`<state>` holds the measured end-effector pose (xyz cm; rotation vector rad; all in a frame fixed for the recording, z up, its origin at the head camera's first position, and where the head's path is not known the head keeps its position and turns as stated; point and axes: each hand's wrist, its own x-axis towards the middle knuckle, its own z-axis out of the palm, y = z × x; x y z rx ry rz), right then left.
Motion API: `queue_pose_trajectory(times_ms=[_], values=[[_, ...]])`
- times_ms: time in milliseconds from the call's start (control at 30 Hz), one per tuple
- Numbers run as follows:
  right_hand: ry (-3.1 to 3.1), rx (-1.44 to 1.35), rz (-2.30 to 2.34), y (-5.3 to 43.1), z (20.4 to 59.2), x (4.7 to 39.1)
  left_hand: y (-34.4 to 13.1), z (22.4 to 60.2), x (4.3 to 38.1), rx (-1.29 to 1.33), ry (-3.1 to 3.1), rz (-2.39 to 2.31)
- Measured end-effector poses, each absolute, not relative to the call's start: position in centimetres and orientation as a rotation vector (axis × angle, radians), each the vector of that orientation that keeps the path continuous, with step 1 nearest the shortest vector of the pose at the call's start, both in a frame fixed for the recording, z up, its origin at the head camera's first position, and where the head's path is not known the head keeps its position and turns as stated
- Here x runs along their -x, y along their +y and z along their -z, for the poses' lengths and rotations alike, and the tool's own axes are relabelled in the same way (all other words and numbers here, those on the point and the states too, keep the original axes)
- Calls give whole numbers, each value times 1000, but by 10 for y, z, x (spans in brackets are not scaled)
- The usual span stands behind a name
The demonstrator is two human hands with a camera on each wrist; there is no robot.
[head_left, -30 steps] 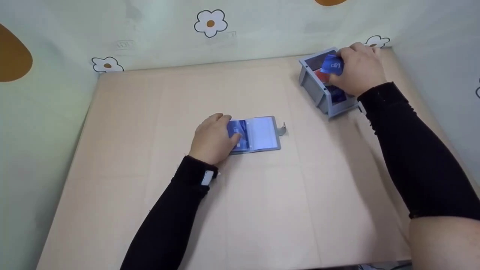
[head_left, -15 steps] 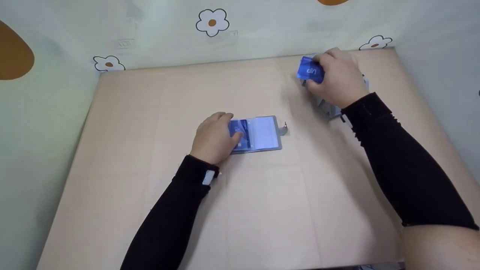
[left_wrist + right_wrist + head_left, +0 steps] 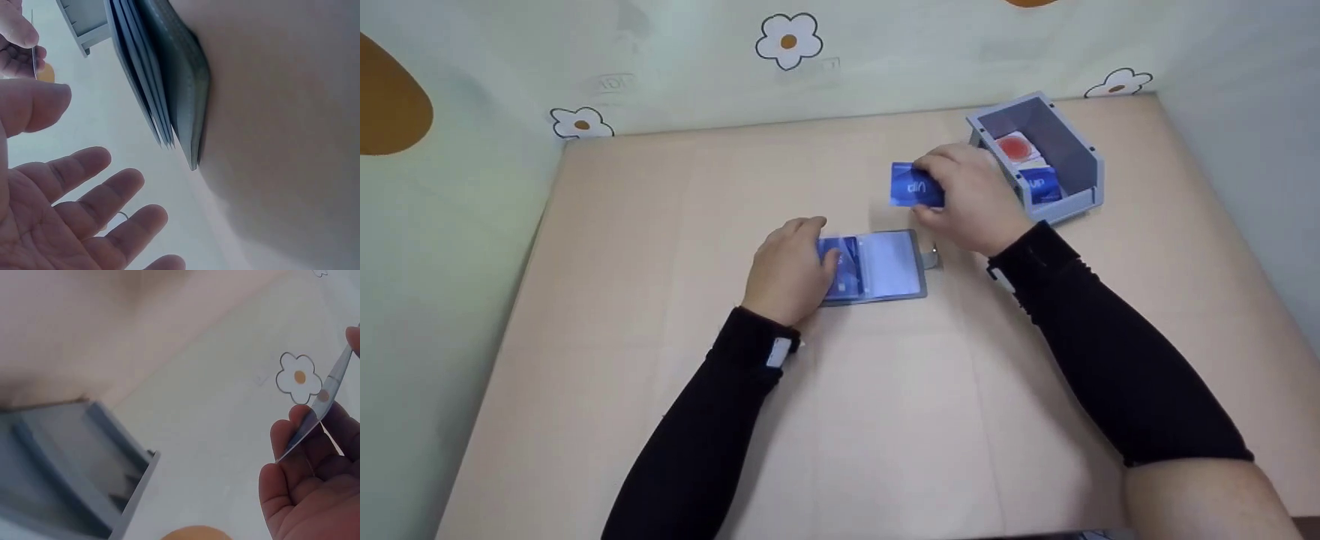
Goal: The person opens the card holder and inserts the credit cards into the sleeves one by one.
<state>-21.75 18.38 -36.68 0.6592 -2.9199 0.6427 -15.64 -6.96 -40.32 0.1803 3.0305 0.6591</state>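
Judged the work to be only partly done, without means to say more exactly. Held with the right hand [image 3: 976,199] a blue VIP card [image 3: 911,184], pinched between thumb and fingers, in the air above the desk [image 3: 892,420], between the card holder [image 3: 872,268] and the grey bin [image 3: 1056,141], so not yet inside the holder. Had the card holder open near the middle of the desk, with its strap [image 3: 931,259] undone and turned to the right edge. Had the left hand [image 3: 786,271] at the holder's left end, with fingers loosely apart and thumb over it; could not tell for sure about real contact. Counted as done one inserted card [image 3: 849,267], also blue, beside this thumb. Counted as left the right page [image 3: 893,264], pale and showing no card, and the card in the right hand. Saw also, in the grey bin near the far right corner of the desk, a white card with a red circle [image 3: 1015,148] and a second blue VIP card [image 3: 1041,185]. Could not see the number of cards beneath.
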Motion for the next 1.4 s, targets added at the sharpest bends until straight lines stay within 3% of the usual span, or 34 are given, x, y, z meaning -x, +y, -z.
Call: queue_pose_trajectory(times_ms=[500, 1000, 1400], values=[[-2852, -1048, -681, 158, 392, 199, -67, 403, 157, -194, 3038, -846], [-2672, -1306, -805, 145, 405, 189, -65, 404, 157, -372, 2964, -1049], [-2785, -1225, -777, 151, 403, 189, -69, 402, 158, -232, 2817, -1213]])
